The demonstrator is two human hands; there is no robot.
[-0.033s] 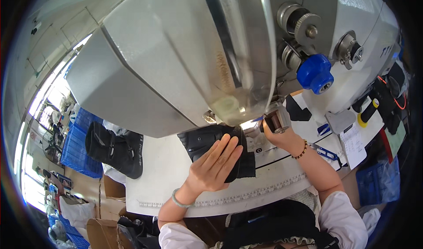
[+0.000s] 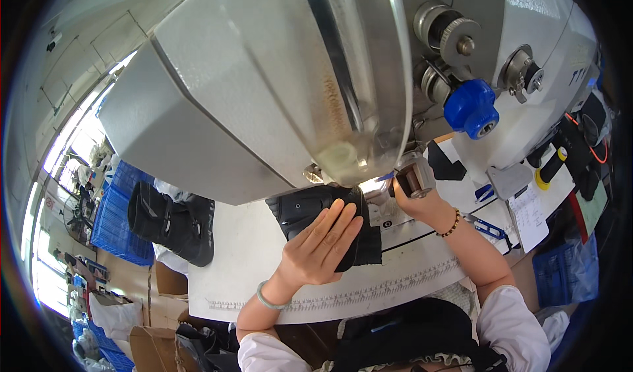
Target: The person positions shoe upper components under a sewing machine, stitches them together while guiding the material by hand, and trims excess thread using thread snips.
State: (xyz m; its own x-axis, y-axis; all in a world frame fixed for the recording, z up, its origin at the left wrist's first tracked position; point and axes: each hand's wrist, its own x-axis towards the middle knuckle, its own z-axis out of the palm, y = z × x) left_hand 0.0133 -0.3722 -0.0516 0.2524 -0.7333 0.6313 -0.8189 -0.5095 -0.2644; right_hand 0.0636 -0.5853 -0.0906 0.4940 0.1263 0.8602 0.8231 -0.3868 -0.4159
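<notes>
Under the head of a large grey sewing machine (image 2: 224, 88) lies a black piece of shoe or boot upper (image 2: 297, 206), partly hidden by the machine. My left hand (image 2: 323, 243) rests flat on it with the fingers stretched out, pressing from above. To the right of the needle area is my right hand (image 2: 422, 204), close against a metal machine part (image 2: 415, 177). That part and the machine head hide most of its fingers, so any grip there is out of sight.
A finished-looking black boot (image 2: 173, 224) stands at the table's left edge, before blue crates (image 2: 122, 214). Along the white table's front runs a printed ruler (image 2: 382, 286). On the right lie a blue cutter knife (image 2: 488, 228), a paper sheet (image 2: 529, 217) and a thread spool (image 2: 552, 168).
</notes>
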